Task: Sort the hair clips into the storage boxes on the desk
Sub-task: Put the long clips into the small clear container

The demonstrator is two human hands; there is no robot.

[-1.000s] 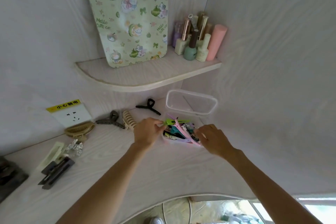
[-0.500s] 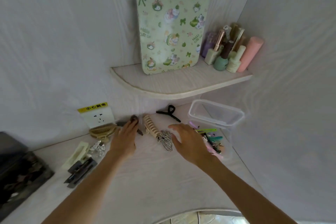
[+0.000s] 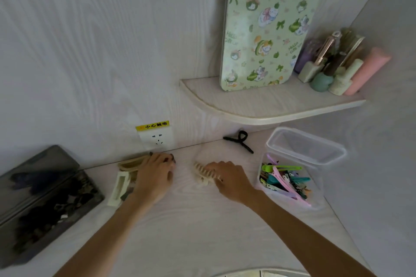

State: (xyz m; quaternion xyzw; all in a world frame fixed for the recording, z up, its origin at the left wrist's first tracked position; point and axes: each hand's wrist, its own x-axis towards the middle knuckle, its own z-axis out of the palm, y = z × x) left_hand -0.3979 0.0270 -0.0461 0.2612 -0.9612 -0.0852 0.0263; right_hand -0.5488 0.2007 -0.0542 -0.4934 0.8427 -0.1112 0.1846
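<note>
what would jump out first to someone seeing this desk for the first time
The clear box at the right, crammed with bright clips, draws the eye first. Next come the two hands at the centre: the right hand on a cream claw clip, the left hand over clips near the wall socket. A green cartoon-print board leans on the corner shelf.

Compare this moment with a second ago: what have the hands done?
Both hands left the clear box of small clips and moved left. The left hand now covers the dark clip by the socket; the right hand rests on the beige claw clip. The black clip and lid lie as before.
</note>
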